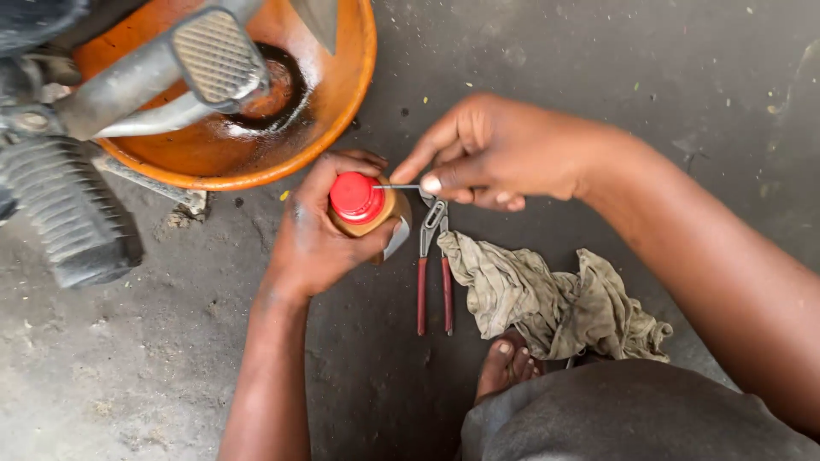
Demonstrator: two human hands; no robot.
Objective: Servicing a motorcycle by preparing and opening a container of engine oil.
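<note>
The left hand [316, 235] is wrapped tight around a small amber bottle [369, 213] with a red cap [356, 196], held above the concrete floor [154, 358]. The right hand [491, 154] pinches a thin metal pin [397, 186] between thumb and forefinger, its tip at the cap. Red-handled pliers [433, 273] lie just below, touching a grimy rag [555, 303]. An orange basin [282, 128] sits near, upper left.
</note>
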